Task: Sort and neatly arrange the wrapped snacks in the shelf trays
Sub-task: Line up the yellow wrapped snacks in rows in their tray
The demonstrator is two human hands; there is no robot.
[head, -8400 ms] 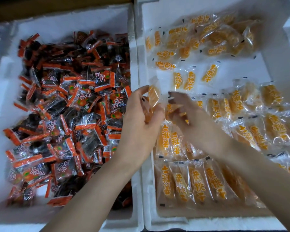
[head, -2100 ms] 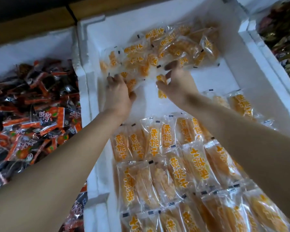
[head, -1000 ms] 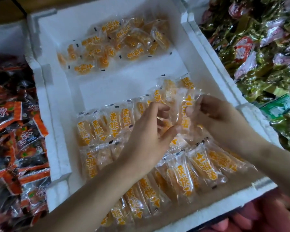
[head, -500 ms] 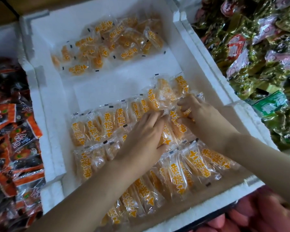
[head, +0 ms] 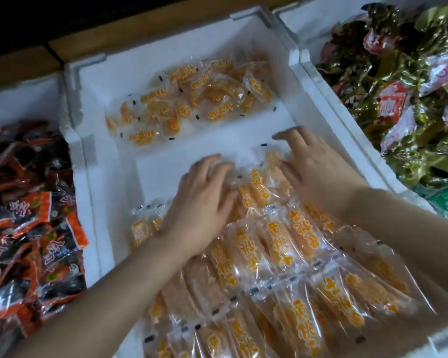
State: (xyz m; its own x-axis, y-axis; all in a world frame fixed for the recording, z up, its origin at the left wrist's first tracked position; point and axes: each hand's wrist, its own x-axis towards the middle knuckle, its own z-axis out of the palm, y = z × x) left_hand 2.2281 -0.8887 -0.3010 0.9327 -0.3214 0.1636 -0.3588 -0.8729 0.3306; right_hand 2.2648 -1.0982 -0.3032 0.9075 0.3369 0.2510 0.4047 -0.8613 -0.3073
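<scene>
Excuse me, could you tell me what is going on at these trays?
A person is tidying orange snack packets in the middle foam tray. The left hand and right hand both lie flat, fingers spread, on the farthest neat row. A loose heap lies at the tray's far end, bare floor between. Neighbouring trays hold red-black snacks and gold-green snacks.

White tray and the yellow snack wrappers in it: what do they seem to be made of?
The white tray looks like foamed polystyrene: matte and slightly grainy, with thick, blunt-edged walls. The yellow snack wrappers seem to be thin, clear, glossy plastic film: the snack shows through them, and light glints on their creases.
</scene>
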